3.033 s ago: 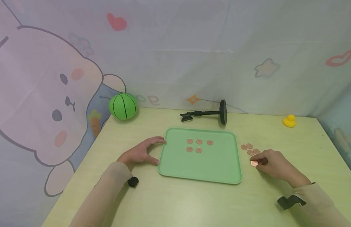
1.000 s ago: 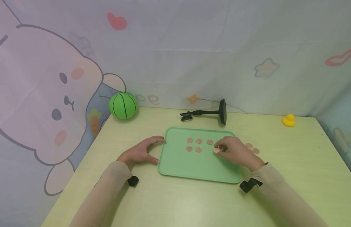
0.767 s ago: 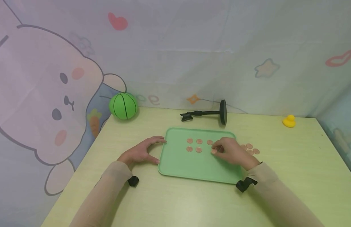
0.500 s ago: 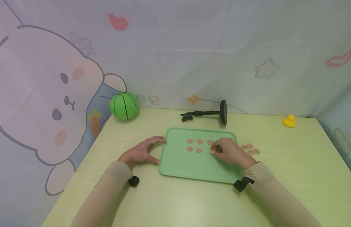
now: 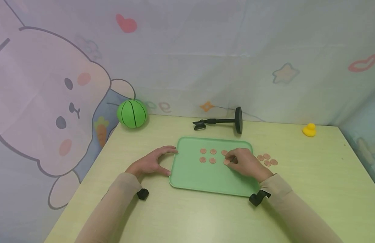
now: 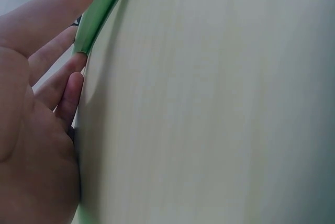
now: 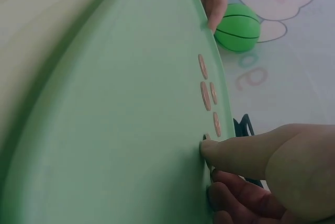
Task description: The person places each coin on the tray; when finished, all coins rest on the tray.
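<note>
A light green tray (image 5: pixel 205 179) lies on the table, with several copper coins (image 5: pixel 212 160) in two rows on it. My right hand (image 5: pixel 243 162) is over the tray's right half, thumb and fingertips pinching a coin (image 5: pixel 226 162) low at the right end of the front row. In the right wrist view the thumb (image 7: pixel 235 153) hides most of that coin. At the tray's left rim, my left hand (image 5: pixel 151 162) touches the edge with thumb and fingers spread apart. The left wrist view has this hand (image 6: pixel 36 114) against the green rim.
Several loose coins (image 5: pixel 267 163) lie on the table just right of the tray. Behind the tray a black stand (image 5: pixel 224 120) lies on its side. A green ball (image 5: pixel 132 113) is at the back left, a yellow rubber duck (image 5: pixel 309 130) at the back right.
My right hand has carried a coin from the pile on the right leftward onto the tray, then shifted slightly left and almost stopped. My left hand has stayed at the rim.
</note>
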### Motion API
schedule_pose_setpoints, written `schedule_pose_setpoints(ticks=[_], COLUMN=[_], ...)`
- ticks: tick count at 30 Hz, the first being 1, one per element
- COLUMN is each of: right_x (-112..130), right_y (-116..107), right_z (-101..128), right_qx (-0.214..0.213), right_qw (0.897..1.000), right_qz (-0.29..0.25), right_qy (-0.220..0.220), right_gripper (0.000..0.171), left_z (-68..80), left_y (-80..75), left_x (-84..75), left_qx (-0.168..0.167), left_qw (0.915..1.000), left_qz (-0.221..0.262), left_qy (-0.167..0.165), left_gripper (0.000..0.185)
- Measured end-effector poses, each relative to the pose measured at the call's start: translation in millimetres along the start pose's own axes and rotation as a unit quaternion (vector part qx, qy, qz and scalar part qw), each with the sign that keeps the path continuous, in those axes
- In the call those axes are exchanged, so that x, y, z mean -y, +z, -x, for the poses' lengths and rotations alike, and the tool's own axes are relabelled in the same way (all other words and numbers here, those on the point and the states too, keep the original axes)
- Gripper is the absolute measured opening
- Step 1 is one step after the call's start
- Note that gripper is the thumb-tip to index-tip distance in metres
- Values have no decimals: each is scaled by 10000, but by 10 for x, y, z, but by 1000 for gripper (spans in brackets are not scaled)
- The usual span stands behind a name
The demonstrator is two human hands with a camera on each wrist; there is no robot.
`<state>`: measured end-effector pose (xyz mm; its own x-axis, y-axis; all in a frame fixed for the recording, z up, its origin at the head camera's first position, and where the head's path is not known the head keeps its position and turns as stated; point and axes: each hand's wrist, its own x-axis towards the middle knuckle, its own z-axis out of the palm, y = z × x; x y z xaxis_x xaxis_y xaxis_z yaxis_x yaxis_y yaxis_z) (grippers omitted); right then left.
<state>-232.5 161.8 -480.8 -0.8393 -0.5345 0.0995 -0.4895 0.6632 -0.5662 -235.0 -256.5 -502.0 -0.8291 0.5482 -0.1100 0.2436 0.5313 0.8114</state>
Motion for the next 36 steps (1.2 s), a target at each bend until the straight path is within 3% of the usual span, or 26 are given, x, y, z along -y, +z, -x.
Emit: schedule_pose_setpoints(ticks=[36], right_x=[26], right_y=[53], right_z=[-45], right_qx=[-66], right_qw=[9994], right_qz=[115], right_qy=[323], right_gripper=[13], left_z=[1], left_y=[-1], left_x=[-8], left_qx=[-8], left_qw=[10000], left_qz=[-14], left_qy=[-47], left_gripper=[85])
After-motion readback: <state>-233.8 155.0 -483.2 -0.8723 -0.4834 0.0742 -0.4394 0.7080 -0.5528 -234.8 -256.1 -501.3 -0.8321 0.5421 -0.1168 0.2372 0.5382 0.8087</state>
